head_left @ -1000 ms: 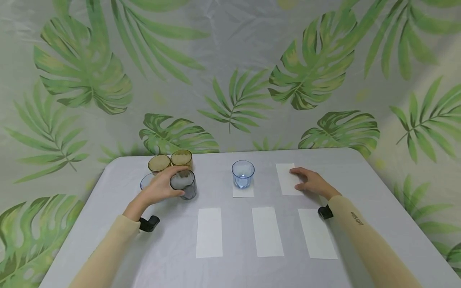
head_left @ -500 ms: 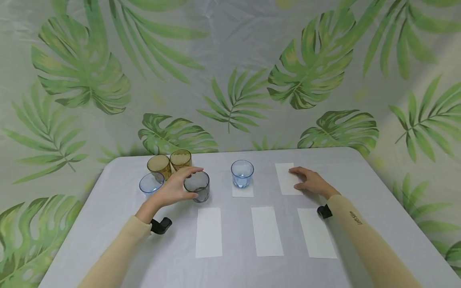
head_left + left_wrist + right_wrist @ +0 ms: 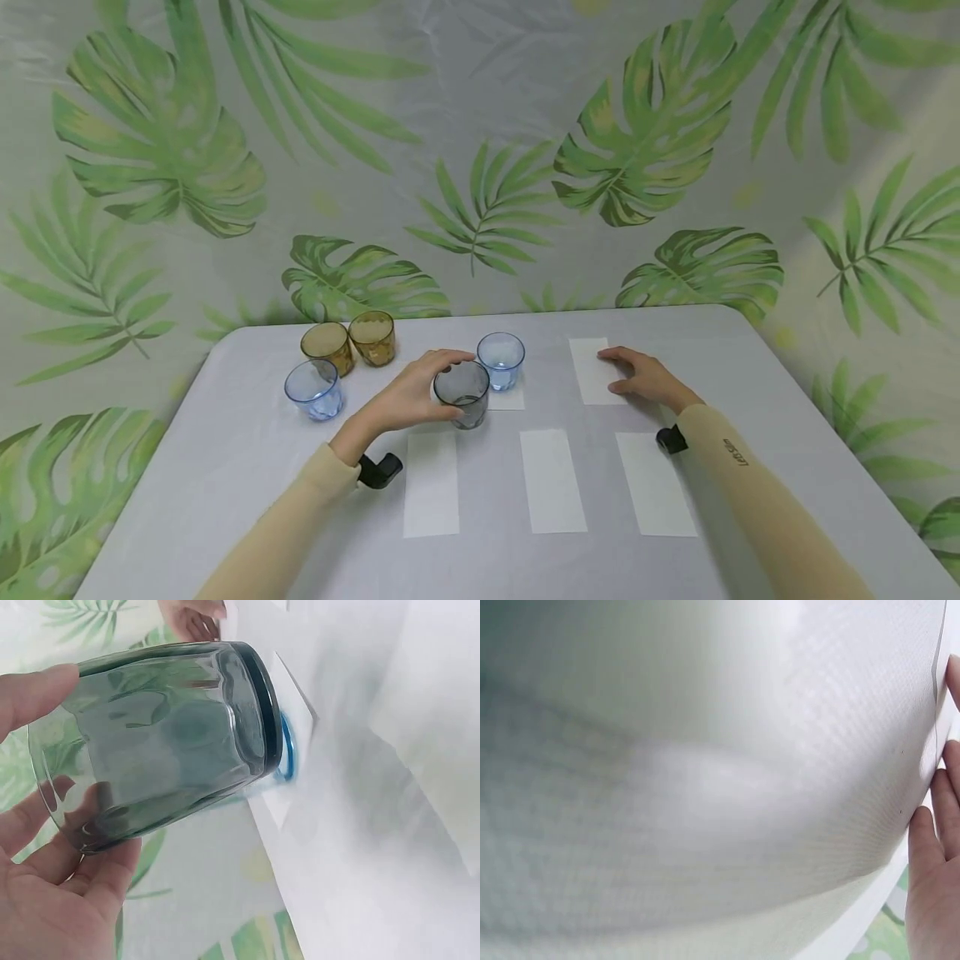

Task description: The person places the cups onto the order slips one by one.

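Note:
My left hand [image 3: 412, 392] grips a smoky grey glass tumbler [image 3: 467, 400] by its side, thumb and fingers near the rim. In the head view the tumbler overlaps the lower left of a blue glass [image 3: 502, 354], which stands on a white paper [image 3: 510, 400] at the back middle. The left wrist view shows the grey tumbler's base above the tabletop, with the blue glass [image 3: 288, 754] partly hidden behind it. At the back right, my right hand [image 3: 648, 382] rests with relaxed fingers on another white paper [image 3: 588, 375] and holds nothing.
Another blue glass [image 3: 313, 392] stands at the left, in front of two amber glasses [image 3: 327, 346] at the back. Three white papers lie in a front row: left [image 3: 431, 492], middle [image 3: 553, 483] and right [image 3: 656, 487]. A leaf-patterned cloth [image 3: 480, 100] hangs behind the table.
My left hand has carried the grey tumbler to the right, from beside the left blue glass to the middle one, uncovering the glasses at the left. My right hand stays in place.

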The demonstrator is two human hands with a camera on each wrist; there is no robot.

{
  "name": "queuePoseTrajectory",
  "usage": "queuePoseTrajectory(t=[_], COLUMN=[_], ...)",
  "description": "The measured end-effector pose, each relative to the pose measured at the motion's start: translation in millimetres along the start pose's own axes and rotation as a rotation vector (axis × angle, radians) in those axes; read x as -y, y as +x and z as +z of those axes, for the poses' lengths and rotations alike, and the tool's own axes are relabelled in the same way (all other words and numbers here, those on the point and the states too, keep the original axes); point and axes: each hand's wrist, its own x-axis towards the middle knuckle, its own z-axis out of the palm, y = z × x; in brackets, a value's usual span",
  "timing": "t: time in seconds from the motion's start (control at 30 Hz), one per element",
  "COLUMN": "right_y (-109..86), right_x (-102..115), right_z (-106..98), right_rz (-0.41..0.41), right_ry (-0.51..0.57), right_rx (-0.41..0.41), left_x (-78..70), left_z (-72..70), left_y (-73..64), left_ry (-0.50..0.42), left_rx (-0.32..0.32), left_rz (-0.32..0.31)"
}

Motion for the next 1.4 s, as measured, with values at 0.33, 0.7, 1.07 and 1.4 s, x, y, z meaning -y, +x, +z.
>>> queuePoseTrajectory(t=[0.33,0.7,1.07,1.4], right_y=[-1.7,-0.3,0.3,1.0], right_x=[2.5,3.2,0.7,2.8], right_z=[-0.2,2.0,0.1,0.6], right_rz=[0.017,0.036,0.067,0.074], right_ry=[0.007,0.002,-0.014,-0.02], right_rx=[-0.001,-0.002,-0.007,-0.003], left_x=[-13.2,-30.0,-36.5,-35.3], left_z=[23.5,46.6,67.4,87.0], left_y=[25.5,57.7,94.6,125.5], left_ry=[-0.033,-0.022,-0.008,0.029], left_rx=[0.025,0.045,0.067,0.056], left_rz=[0.066,0.093,0.047,0.013])
